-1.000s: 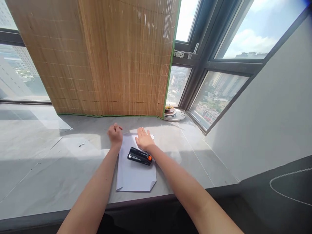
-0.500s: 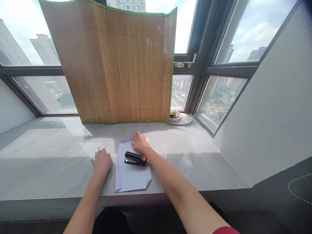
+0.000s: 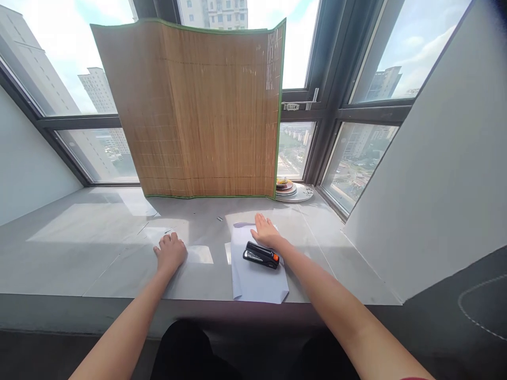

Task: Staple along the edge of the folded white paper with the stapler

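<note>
White paper sheets (image 3: 257,285) with a folded lower right corner lie near the front edge of the sill. On them rests a black stapler (image 3: 261,255) with an orange end. My right hand (image 3: 266,231) lies on the top part of the paper, just behind the stapler, fingers stretched out. To the left, apart from the paper, my left hand (image 3: 170,251) rests on the sill with its fingers slightly bent and apart, holding nothing visible. A tiny metallic piece (image 3: 219,218) lies on the sill between the hands, farther back.
The pale tiled window sill (image 3: 119,264) spans the view. A bamboo mat (image 3: 222,116) with green edging stands against the window. Beside its lower right corner sit stacked plates (image 3: 295,194). A white wall (image 3: 435,174) rises at the right.
My right hand, the paper and the stapler have moved right, away from my left hand. The stapler is slightly more tilted. The small metallic piece now shows. The view has shifted a little.
</note>
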Demonstrator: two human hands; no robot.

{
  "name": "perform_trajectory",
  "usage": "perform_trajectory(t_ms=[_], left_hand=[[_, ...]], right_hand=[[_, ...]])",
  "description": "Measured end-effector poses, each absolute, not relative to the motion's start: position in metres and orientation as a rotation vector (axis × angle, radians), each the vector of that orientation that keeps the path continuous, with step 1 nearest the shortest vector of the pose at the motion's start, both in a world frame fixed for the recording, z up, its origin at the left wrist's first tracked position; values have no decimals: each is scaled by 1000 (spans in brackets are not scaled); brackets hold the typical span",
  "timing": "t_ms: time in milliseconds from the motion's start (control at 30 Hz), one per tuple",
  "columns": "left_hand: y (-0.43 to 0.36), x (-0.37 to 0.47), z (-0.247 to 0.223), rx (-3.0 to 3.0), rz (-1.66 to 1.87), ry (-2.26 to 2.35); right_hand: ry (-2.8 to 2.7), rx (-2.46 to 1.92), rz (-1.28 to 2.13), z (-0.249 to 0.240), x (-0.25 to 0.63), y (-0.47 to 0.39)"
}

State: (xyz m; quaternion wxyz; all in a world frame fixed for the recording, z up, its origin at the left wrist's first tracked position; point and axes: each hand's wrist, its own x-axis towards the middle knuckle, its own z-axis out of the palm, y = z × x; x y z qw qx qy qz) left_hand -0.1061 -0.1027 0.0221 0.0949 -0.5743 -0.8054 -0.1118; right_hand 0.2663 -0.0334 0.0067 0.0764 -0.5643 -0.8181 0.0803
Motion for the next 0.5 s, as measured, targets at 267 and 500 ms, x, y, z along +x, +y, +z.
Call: perform_trajectory(t_ms=[267, 500], left_hand=[[-98, -107, 22, -1675, -312, -2420], [-94, -112, 16, -1646, -281, -2419]], right_hand=[[-2490, -1716, 260, 4, 266, -28], [-2465, -1650, 220, 3, 256, -24]])
